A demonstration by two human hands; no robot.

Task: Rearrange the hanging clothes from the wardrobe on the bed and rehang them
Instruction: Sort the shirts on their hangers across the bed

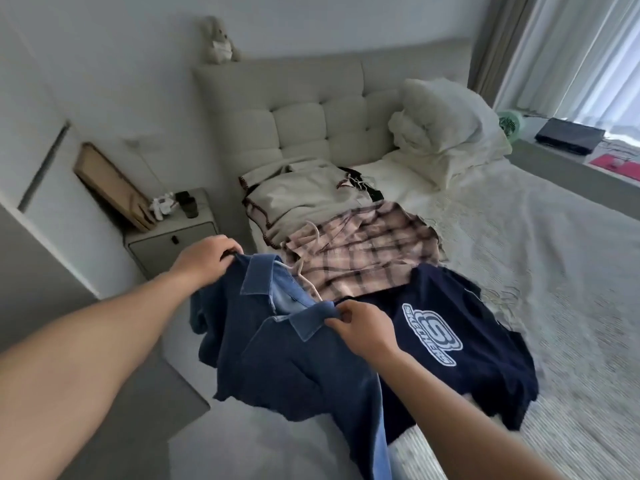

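Four garments on bed (519, 237): cream top (298, 195) frame centre, plaid shirt (363, 251) below it, navy logo tee (450, 341) lower right, blue denim shirt (277, 341) lower centre. Left hand (204, 258) and right hand (363, 327) pinch its collar corners. Step, likely: laying out. Next: spread flat, seat hanger (304, 275).

Only one readable mark: "SKECHERS" beneath a large "S" emblem, printed in pale blue-white on the chest of the navy T-shirt (450, 344) lying on the bed (536, 254). Nothing else legible anywhere.
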